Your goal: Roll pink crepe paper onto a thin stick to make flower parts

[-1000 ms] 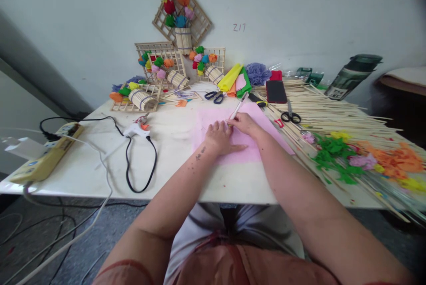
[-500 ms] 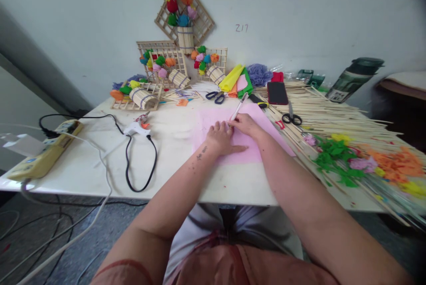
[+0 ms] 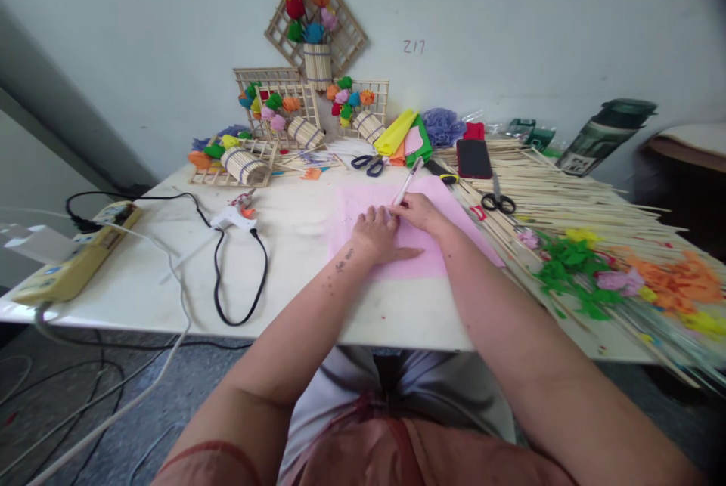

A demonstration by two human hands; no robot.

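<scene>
Pink sheet (image 3: 423, 259) lies flat on the table (image 3: 141, 282), mid-front. Left hand (image 3: 376, 235) rests on it palm down, fingers spread, pinning it. Right hand (image 3: 418, 212) pinches a pen (image 3: 407, 185) near its tip, point on the sheet just beyond the left fingers. Sheet looks thin, limp and light: likely to tear or crease, and to slide unless pressed flat. Best held by flat pressure close to the pen. Scissors (image 3: 368, 162) lie behind.
</scene>
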